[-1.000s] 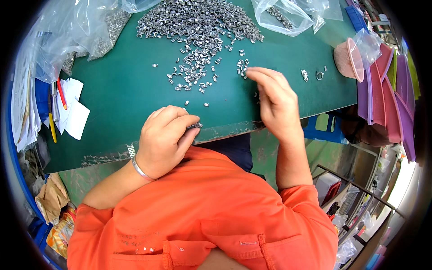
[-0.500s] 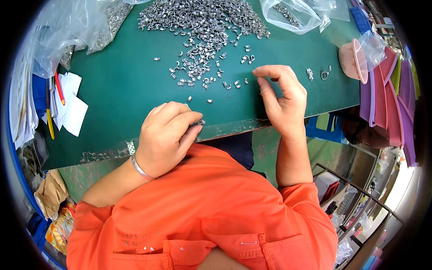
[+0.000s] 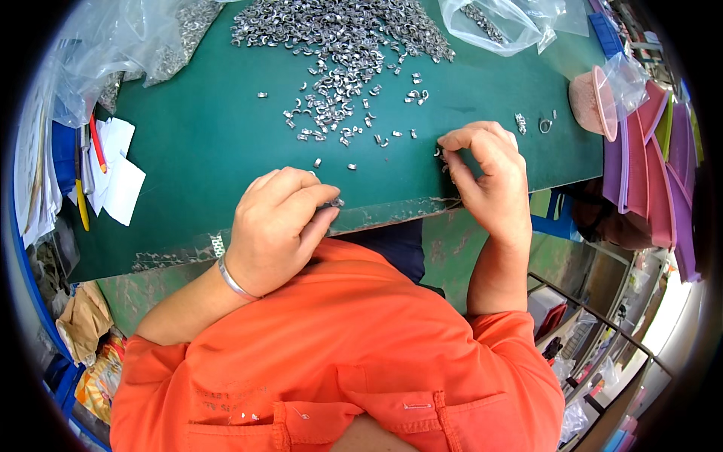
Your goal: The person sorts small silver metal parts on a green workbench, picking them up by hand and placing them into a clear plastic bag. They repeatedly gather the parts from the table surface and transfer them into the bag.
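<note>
A large pile of small curved metal pieces lies at the far middle of the green table, with a loose trail reaching toward me. My left hand is closed near the table's front edge, its thumb and fingers pinching a small metal piece. Farther right, my right hand is also closed, thumb against forefinger. Small curved metal bits show at its fingertips, partly hidden. Two loose pieces rest just beyond my left hand.
Clear plastic bags lie at the far side, some holding metal pieces. To the right are a short linked metal piece, a metal ring and a pink cup. Papers and pens sit at the left.
My right hand has moved right and toward me, away from the loose pieces, with small metal bits now showing at its fingertips. My left hand has stayed in place.
</note>
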